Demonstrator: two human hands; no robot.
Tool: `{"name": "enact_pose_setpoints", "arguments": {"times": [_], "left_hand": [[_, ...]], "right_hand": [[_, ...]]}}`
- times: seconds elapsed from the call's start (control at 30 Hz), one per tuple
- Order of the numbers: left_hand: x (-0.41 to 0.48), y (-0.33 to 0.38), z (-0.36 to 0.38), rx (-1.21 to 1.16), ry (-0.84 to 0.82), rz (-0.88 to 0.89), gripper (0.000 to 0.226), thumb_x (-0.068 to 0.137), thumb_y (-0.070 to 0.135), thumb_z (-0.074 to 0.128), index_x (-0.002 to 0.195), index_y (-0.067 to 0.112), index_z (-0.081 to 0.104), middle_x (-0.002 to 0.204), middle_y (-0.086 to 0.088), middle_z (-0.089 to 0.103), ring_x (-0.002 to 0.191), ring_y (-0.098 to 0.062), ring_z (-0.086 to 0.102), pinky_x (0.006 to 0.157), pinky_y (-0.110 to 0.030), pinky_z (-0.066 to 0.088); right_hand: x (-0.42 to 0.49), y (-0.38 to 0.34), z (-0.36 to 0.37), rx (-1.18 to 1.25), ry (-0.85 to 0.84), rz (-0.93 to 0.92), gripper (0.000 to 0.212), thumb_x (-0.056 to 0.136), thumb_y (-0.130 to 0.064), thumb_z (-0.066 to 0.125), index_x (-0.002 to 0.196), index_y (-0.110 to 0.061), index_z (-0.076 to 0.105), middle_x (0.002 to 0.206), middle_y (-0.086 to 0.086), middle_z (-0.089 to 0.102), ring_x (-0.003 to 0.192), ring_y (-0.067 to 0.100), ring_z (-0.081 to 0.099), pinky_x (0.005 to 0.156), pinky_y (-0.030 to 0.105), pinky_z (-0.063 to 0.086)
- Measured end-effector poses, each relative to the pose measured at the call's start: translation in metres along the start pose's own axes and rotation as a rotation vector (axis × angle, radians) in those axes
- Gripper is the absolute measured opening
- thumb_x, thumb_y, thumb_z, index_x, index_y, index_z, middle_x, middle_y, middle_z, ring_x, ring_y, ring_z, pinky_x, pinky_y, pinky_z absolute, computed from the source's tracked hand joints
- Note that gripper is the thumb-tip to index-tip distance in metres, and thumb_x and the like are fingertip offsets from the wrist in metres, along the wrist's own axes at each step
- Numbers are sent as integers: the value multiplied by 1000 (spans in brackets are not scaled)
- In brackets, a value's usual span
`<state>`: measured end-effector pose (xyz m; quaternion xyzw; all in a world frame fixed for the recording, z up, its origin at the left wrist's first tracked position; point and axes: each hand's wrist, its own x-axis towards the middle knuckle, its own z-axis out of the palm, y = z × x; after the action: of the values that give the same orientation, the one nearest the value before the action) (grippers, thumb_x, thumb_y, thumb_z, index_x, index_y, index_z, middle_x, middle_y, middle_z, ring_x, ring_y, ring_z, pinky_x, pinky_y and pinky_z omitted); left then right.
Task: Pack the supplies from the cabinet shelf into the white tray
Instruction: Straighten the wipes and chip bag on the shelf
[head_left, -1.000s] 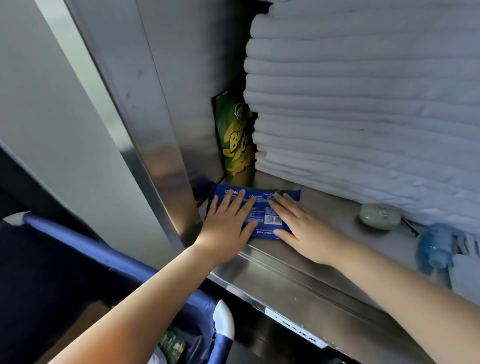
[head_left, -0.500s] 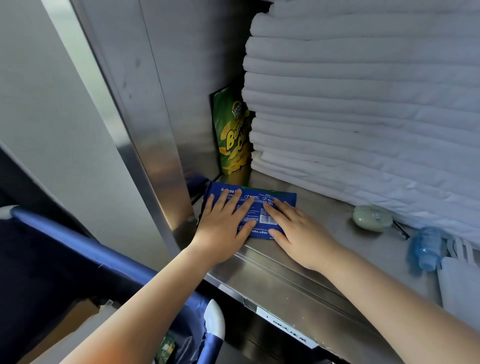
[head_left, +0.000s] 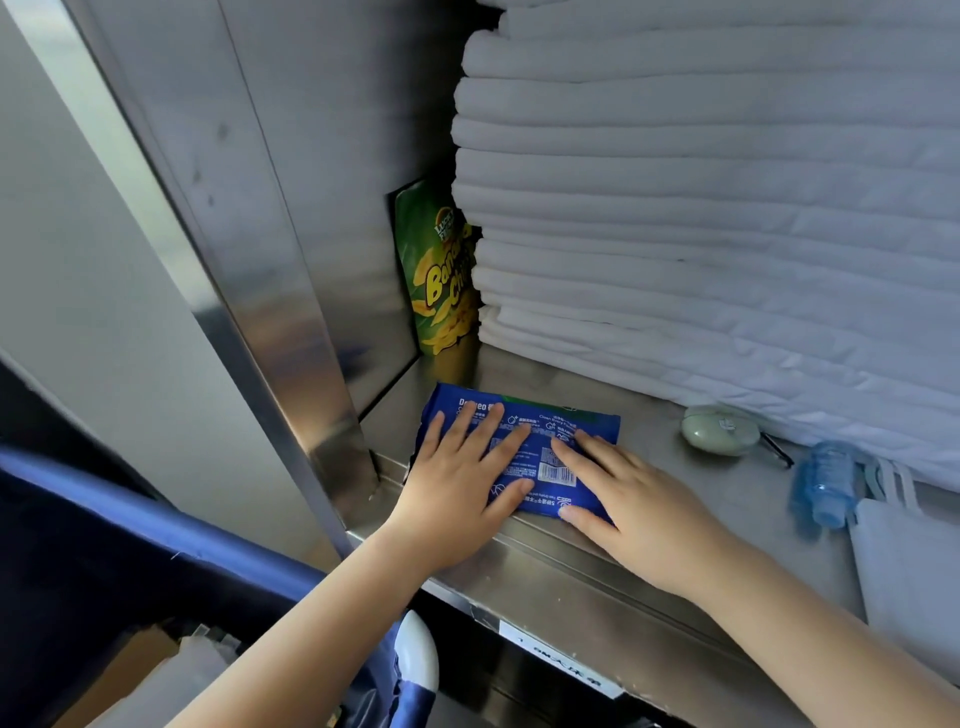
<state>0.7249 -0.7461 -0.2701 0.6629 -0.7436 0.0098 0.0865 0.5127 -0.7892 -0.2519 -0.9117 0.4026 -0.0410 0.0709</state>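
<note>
Blue fabric and a blue rail (head_left: 156, 519) with a white end cap (head_left: 415, 649) lie nearest, low on the left, below the cabinet. Just beyond runs the front lip of the stainless steel shelf (head_left: 597, 587), with a white label (head_left: 561, 670) stuck to its face.

Both forearms reach over that lip. The left hand (head_left: 457, 488) and the right hand (head_left: 639, 504) lie flat, side by side, on a blue packet (head_left: 545, 431), fingers straight and spread and pressing down on it, not curled round it. Each thumb rests along the packet's near edge. The packet lies flat at the left front of the shelf, close to the steel side wall.

To the right on the shelf sit a pale green round case (head_left: 719, 430), a small blue bottle (head_left: 826, 483) lying on its side, and a white bag (head_left: 914, 571) at the frame's edge.

Farther back, a green bag of banana chips (head_left: 441, 270) stands upright in the left rear corner, partly hidden by a tall stack of folded white towels (head_left: 701, 208) that fills the rest of the shelf.
</note>
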Motion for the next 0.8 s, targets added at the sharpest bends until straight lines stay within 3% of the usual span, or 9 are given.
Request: {"name": "enact_pose_setpoints", "arguments": {"times": [0.07, 0.13, 0.2, 0.3, 0.37, 0.53, 0.7, 0.8], "left_hand": [[1, -2, -1, -4, -20, 22, 65, 84, 67, 0, 144, 42, -7, 156, 8, -2, 142, -16, -12, 109, -35, -20], [2, -5, -2, -4, -35, 45, 64, 86, 67, 4, 144, 43, -8, 156, 8, -5, 141, -15, -14, 109, -34, -21], [3, -8, -3, -11, -48, 71, 63, 87, 67, 7, 143, 44, -9, 156, 10, -5, 141, -13, -14, 109, -33, -21], [9, -14, -6, -27, -79, 140, 64, 85, 69, 6, 143, 46, -7, 155, 12, -6, 141, -11, -16, 108, -31, -22], [14, -19, -10, -32, -96, 208, 64, 84, 71, 5, 142, 49, -8, 154, 16, -8, 140, -9, -17, 109, -30, -21], [22, -26, -17, -66, -133, 306, 58, 85, 71, 9, 138, 53, -9, 151, 21, -7, 140, -4, -15, 111, -30, -17], [12, -14, -16, -81, -74, 279, 63, 88, 68, 20, 143, 44, 0, 153, 17, -1, 141, -4, -11, 113, -31, -14], [6, -1, -18, -27, -72, 255, 71, 85, 71, 16, 146, 38, -1, 155, 13, -2, 141, -5, -11, 115, -36, -10]], "right_hand": [[-8, 1, -9, 66, 47, -11, 68, 87, -58, 48, 147, -32, 25, 155, -11, 19, 139, 8, 23, 106, 23, 29], [-15, 6, -18, 74, 206, -67, 56, 82, -46, 64, 132, -24, 52, 146, -8, 38, 130, 9, 39, 95, 25, 42], [-19, 13, -24, 76, 322, -142, 41, 81, -33, 70, 119, -20, 62, 135, -6, 52, 121, 8, 48, 90, 24, 45], [-20, 26, -29, 41, 356, -212, 37, 78, -5, 72, 113, -17, 66, 124, -3, 61, 113, 12, 58, 95, 26, 45], [-20, 32, -29, -10, 372, -217, 43, 71, 4, 74, 109, -16, 69, 118, -2, 64, 105, 14, 63, 88, 29, 52], [-20, 38, -25, -57, 351, -330, 41, 65, 10, 73, 98, -14, 72, 98, -1, 69, 84, 19, 66, 65, 27, 55], [-18, 40, -23, -80, 364, -359, 27, 67, 4, 76, 84, -17, 70, 85, -5, 67, 74, 19, 64, 57, 28, 52], [-19, 44, -23, -95, 412, -384, 23, 67, 1, 77, 80, -17, 70, 82, -5, 67, 72, 20, 63, 56, 28, 51]]}}
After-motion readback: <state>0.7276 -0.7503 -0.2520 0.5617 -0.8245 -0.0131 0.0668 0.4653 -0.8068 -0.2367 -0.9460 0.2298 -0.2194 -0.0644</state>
